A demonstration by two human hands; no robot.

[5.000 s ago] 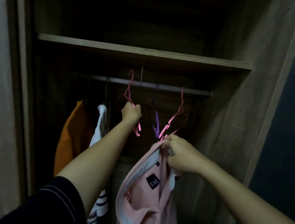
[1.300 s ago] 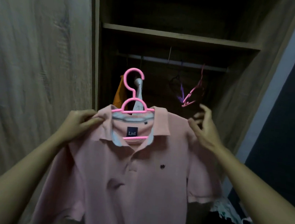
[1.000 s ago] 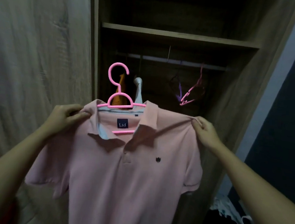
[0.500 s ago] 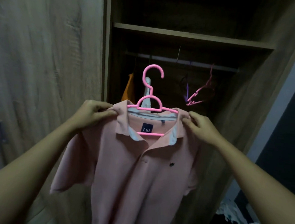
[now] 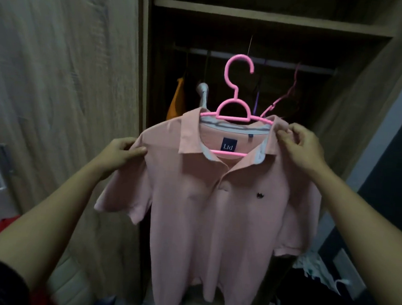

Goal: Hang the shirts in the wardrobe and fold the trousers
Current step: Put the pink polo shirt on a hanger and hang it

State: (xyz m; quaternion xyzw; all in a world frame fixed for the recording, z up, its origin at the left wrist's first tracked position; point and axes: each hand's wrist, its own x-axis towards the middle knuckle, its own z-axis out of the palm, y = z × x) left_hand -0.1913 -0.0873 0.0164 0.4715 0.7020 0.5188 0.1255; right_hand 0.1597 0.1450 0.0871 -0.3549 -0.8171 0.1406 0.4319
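A pink polo shirt (image 5: pixel 214 213) hangs on a pink plastic hanger (image 5: pixel 234 107) that I hold up in front of the open wardrobe. My left hand (image 5: pixel 120 153) pinches the shirt's left shoulder. My right hand (image 5: pixel 301 148) grips the right shoulder beside the collar. The hanger's hook stands free in the air, below and in front of the wardrobe rail (image 5: pixel 262 59). The shirt's front faces me, with a dark label inside the collar.
On the rail hang an orange garment (image 5: pixel 176 100), a white garment (image 5: pixel 203 93), and an empty pink hanger (image 5: pixel 286 96) to the right. A shelf (image 5: pixel 266 18) runs above. The wardrobe door (image 5: pixel 61 81) stands at the left. Clothes lie at the bottom right (image 5: pixel 317 282).
My left hand slid from the collar out to the shoulder seam. The shirt and hanger shifted right and now hang straighter in front of the wardrobe opening.
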